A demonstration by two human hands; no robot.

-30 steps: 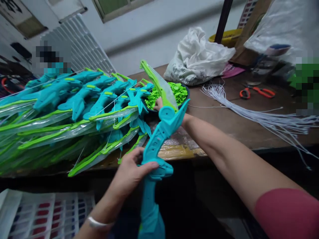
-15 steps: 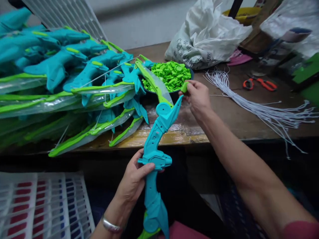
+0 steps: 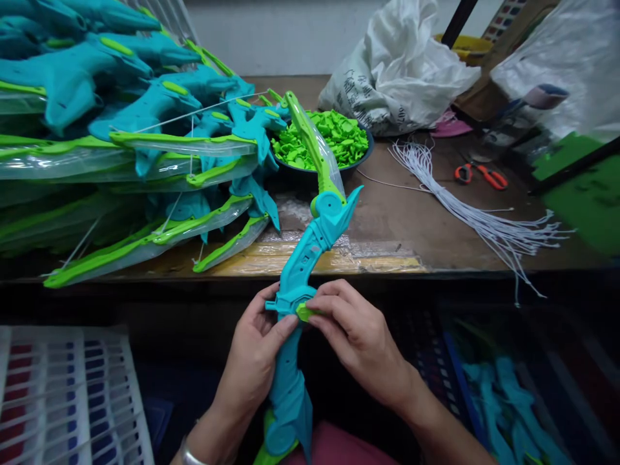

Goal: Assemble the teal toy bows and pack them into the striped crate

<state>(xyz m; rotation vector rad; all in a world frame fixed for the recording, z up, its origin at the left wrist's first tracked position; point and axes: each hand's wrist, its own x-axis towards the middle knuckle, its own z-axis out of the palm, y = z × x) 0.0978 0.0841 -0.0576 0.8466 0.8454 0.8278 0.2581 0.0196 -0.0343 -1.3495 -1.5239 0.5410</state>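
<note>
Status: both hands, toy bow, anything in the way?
Left hand gripping toy bow near its middle. Right hand pinching small green piece against or just over bow's middle. No obstruction visible between hands.

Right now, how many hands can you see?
2. The left hand holds the blue bow near its middle, and the right hand pinches a small green piece there. Any hands behind the big pile would be hidden.
</note>
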